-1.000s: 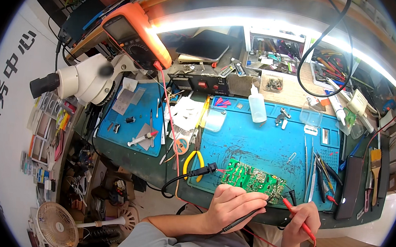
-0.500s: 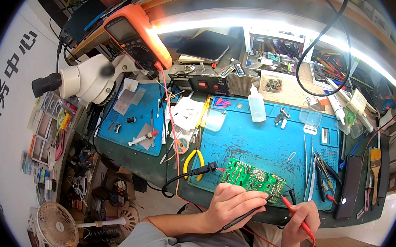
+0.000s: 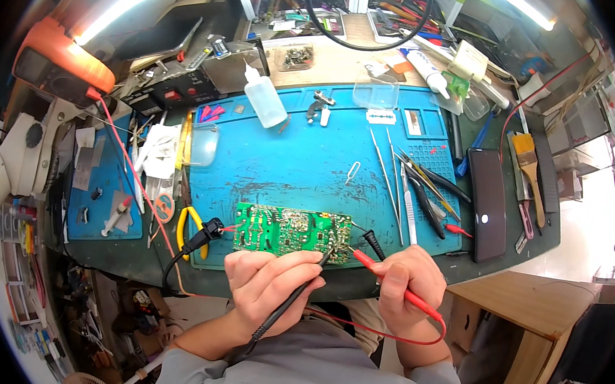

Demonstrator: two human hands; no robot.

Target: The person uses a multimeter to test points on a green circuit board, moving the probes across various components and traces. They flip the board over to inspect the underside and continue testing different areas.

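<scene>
A green circuit board, solder side up, lies on the near edge of the blue mat. My left hand is closed around a black test probe, whose tip reaches the board's right part. Pinched in my right hand is a red test probe, its tip at the board's right end close to the black one. A black plug with a cord is wired to the board's left end. Beyond its right end sits a black cable strain relief. The orange multimeter stands at the far left.
Yellow-handled pliers lie left of the board. Tweezers, black pliers, a phone and a brush lie right. A squeeze bottle and clear box are farther back; a microscope stands left.
The whole view has swung to the right, so the bench appears shifted left. My left hand has tilted the black probe more upright, and its tip now shows at the board.
</scene>
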